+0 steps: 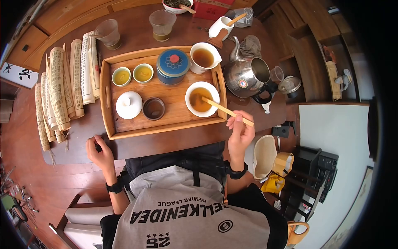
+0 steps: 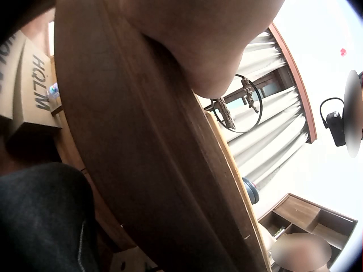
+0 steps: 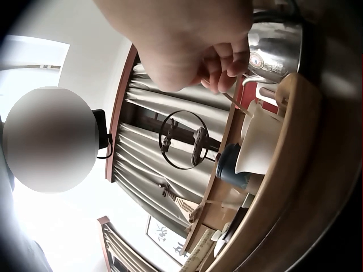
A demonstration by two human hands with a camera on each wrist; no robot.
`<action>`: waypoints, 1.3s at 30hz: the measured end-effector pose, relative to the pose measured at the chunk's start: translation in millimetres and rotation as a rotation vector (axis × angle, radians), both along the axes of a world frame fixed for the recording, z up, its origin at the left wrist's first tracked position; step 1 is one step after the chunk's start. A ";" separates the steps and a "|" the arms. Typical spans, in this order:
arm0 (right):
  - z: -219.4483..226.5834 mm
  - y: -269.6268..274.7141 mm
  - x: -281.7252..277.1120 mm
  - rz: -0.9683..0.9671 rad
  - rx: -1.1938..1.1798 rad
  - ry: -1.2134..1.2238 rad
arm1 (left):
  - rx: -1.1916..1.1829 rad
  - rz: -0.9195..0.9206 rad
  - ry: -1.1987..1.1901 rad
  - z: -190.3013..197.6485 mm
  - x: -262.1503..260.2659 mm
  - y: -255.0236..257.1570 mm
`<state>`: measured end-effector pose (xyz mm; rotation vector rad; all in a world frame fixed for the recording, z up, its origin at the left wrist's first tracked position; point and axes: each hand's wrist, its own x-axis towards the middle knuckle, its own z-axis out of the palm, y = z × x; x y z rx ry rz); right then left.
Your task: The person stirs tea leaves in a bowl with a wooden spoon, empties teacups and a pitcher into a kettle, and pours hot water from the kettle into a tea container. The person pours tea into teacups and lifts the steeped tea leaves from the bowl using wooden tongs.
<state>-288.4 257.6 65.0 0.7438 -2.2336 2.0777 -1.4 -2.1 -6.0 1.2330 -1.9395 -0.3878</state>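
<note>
In the head view my right hand [image 1: 241,135] pinches a light wooden stick [image 1: 232,113], its far end dipped in the amber liquid of a white bowl [image 1: 188,97] at the tray's near right corner. The right wrist view shows the same hand [image 3: 195,42] above the white bowl [image 3: 262,141], fingers curled round the stick [image 3: 238,104]. My left hand [image 1: 100,154] rests at the table's front edge, left of the wooden tray [image 1: 157,133], with loosely curled fingers and nothing visible in them. Only part of the left hand [image 2: 204,39] shows in the left wrist view.
On the tray stand a blue tin [image 1: 172,74], two small tea cups, a white lid [image 1: 129,104], a dark cup [image 1: 153,108] and a white pitcher [image 1: 216,57]. A steel kettle [image 1: 240,74] is at the right; paper scrolls [image 1: 62,91] lie left; two glasses stand behind.
</note>
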 end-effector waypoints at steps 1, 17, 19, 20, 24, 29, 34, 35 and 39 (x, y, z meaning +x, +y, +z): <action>0.2 -0.4 1.1 0.008 0.022 -0.004 | 0.000 0.002 0.001 0.4 0.0 0.1; -4.7 -13.5 2.3 0.114 -0.026 -0.139 | -0.026 -0.017 0.007 3.8 -1.6 0.7; -6.6 -13.1 2.3 0.116 -0.051 -0.181 | -0.021 -0.014 0.006 4.6 -2.3 1.5; -8.5 -12.9 1.7 0.115 -0.052 -0.182 | -0.022 -0.016 0.005 4.6 -2.1 1.4; -12.7 -11.7 -1.7 0.107 -0.096 -0.221 | -0.027 -0.017 0.008 2.2 -1.7 1.0; -14.9 -9.4 -5.5 0.111 -0.181 -0.307 | -0.044 -0.022 0.013 -1.1 -0.5 -0.2; -15.5 -4.8 -9.1 0.080 -0.251 -0.408 | -0.015 -0.012 0.010 3.2 -1.8 0.9; -15.2 -4.0 -9.7 0.081 -0.250 -0.409 | -0.014 -0.011 0.009 3.0 -1.6 0.9; -11.7 -1.8 -11.2 0.060 -0.285 -0.384 | -0.028 -0.014 0.001 0.7 -0.5 -0.3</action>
